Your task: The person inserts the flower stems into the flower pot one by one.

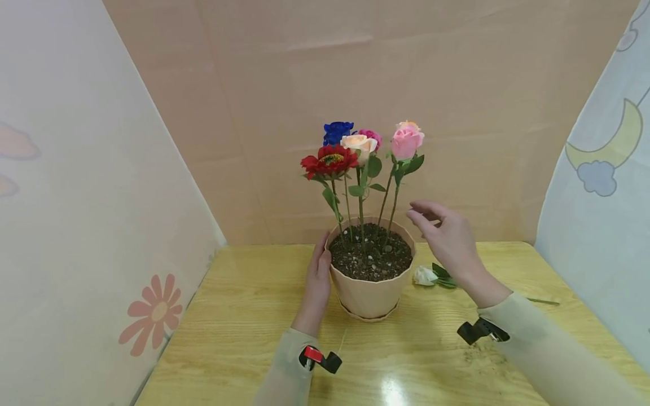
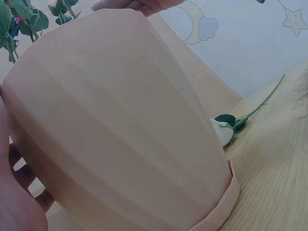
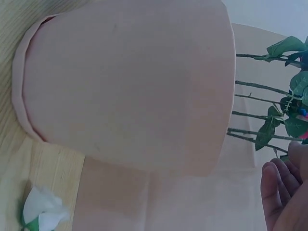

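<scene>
A peach flower pot (image 1: 370,293) filled with dark soil (image 1: 376,269) stands on a saucer. Upright in the soil are a red daisy-like flower (image 1: 330,163), a blue rose (image 1: 337,133), a cream rose (image 1: 359,145), a pink rose (image 1: 407,142), a magenta bloom (image 1: 374,137) and an orange-tinged one partly hidden behind the pink rose. My left hand (image 1: 319,279) rests against the pot's left side, its fingers (image 2: 19,166) extended along the wall. Off the pot's right rim, my right hand (image 1: 452,239) hovers with loosely bent fingers and holds nothing, near the stems.
Right of the pot, a white rose (image 1: 424,276) lies on the wooden table (image 1: 244,316), its stem passing under my right forearm. Crumbs of soil (image 1: 482,361) are scattered at the front right. Paper (image 1: 284,186) covers the back, and printed panels stand at both sides.
</scene>
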Motion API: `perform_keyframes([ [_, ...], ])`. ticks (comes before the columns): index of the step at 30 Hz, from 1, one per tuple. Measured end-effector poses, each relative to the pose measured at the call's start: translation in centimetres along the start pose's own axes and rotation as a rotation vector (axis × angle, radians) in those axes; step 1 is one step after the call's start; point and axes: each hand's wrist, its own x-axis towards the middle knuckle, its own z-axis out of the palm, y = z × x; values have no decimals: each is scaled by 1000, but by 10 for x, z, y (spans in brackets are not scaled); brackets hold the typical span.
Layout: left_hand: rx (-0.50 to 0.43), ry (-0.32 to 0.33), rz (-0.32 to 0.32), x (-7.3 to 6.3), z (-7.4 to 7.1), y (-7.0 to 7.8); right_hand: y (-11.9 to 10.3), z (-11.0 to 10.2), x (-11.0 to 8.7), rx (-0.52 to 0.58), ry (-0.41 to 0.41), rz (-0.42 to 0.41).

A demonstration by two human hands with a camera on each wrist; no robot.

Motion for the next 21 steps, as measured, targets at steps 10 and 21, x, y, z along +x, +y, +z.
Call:
perform_keyframes([
  [10, 1, 11, 2, 1, 0, 0, 24, -29, -14, -141, -60, -18],
  [21, -7, -9, 5, 0, -1, 0, 53, -54, -32, -222, -119, -14],
])
